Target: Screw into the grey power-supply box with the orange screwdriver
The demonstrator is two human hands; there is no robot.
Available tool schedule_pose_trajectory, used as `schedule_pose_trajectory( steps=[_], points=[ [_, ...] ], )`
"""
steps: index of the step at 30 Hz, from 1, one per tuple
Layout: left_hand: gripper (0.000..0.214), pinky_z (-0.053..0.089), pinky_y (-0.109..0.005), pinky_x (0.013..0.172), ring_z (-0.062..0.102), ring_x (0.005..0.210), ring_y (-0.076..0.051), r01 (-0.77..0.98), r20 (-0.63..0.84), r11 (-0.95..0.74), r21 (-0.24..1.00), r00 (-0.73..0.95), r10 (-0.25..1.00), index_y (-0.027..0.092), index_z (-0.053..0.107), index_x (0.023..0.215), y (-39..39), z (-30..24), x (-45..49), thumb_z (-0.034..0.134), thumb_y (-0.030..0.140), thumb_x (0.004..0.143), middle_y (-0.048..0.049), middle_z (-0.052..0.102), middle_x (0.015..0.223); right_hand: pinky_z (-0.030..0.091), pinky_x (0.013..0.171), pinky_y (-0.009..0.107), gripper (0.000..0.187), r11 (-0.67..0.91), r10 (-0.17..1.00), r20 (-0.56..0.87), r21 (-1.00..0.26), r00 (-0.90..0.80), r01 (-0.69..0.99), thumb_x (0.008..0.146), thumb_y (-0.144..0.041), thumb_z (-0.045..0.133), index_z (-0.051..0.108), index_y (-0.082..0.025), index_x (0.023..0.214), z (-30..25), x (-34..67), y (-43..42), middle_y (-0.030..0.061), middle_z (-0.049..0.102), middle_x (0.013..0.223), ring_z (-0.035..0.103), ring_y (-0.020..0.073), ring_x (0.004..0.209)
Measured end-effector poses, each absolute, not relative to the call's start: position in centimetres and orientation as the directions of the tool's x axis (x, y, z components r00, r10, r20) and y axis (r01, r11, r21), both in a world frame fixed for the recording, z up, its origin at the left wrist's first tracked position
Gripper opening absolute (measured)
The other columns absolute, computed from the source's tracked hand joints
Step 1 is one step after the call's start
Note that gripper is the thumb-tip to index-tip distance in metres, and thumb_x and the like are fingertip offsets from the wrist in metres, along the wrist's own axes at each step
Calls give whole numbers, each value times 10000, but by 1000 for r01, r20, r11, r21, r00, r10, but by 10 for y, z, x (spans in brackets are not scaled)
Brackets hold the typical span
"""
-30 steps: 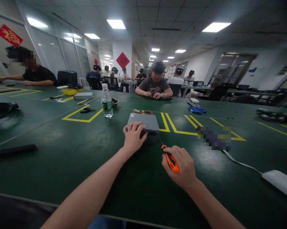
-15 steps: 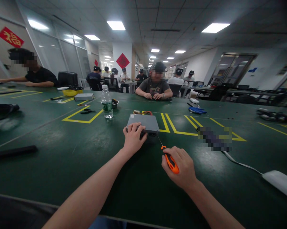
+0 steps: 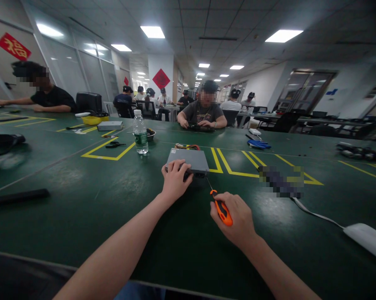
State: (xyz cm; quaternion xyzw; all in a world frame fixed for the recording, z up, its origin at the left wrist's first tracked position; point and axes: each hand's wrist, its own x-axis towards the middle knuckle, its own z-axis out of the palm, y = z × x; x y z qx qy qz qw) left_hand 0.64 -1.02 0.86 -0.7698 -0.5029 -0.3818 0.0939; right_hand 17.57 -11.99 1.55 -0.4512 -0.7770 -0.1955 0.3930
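A grey metal power supply unit [image 3: 192, 159] lies on the green table, a bundle of coloured wires [image 3: 188, 147] coming out at its far side and a dark socket on its near face. My left hand [image 3: 175, 178] grips its near left part, fingers over the top and thumb against the near face. In my right hand [image 3: 234, 216] is an orange and black screwdriver [image 3: 222, 210]. Its thin shaft points up and left, with the tip at the near right corner of the unit; whether it sits in a screw is too small to tell.
A water bottle [image 3: 140, 135] stands beyond the unit to the left, with a small bowl [image 3: 150, 134] behind it. Blue gloves [image 3: 259, 144] and a white power strip [image 3: 367, 239] lie rightward. A black bar [image 3: 19, 198] is at left. Across the table sits a person [image 3: 203, 110].
My right hand and the screwdriver handle have shifted slightly left, while the tip stays at the unit's corner. My left hand stays in place. The person opposite has moved their hands.
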Motion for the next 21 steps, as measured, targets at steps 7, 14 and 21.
schedule_pose_trajectory(
  steps=[7,14,21],
  points=[
    [251,269,-440,922,377,1139,-246,847,683,-476,237,203,702,274,535,1038,-10,8,7,540,344,797,-39,499,1222,370,621,288,95,536,605,729,-78,-319,841,773,-222,509,564,-162,822,19,173,-123,36,505,751,477,153,681],
    [238,274,-443,921,374,1142,-250,839,697,-491,234,208,686,279,540,1029,-9,8,6,538,338,799,-37,498,1218,368,554,246,125,494,612,766,-177,-196,851,812,-249,492,498,-157,897,16,177,-123,-1,529,688,463,110,557],
    [243,266,-447,927,377,1138,-249,837,701,-493,239,203,684,276,539,1024,-9,7,7,552,341,791,-33,503,1214,359,615,283,62,545,604,719,-60,-343,836,761,-203,506,548,-169,793,19,173,-127,30,501,734,462,147,662]
  ],
)
